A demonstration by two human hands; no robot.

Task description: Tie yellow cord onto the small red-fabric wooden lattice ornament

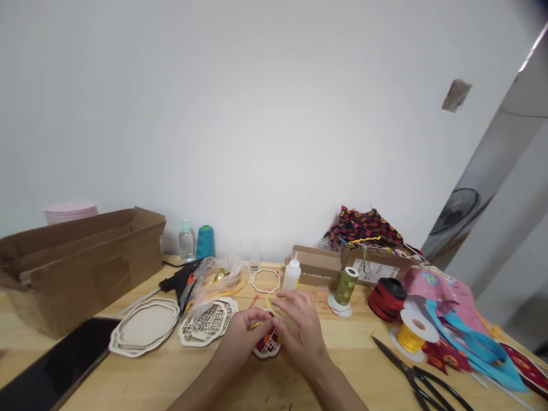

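Observation:
My left hand (242,337) and my right hand (299,334) meet over a small red and white ornament (268,345) on the wooden table (351,354). Both hands have their fingers closed on the ornament, with a thin yellow cord (269,299) running up from it. Lattice-cut wooden pieces (208,324) lie just left of my left hand. A small white squeeze bottle (291,274) stands just beyond my right hand.
An open cardboard box (81,262), stacked wooden frames (145,326) and a dark tablet (55,365) lie left. A black glue gun (182,279), plastic bag (218,279), green thread spool (346,285), red ribbon roll (387,297), yellow spool (411,337), scissors (422,379) and coloured fabric (462,325) crowd the right.

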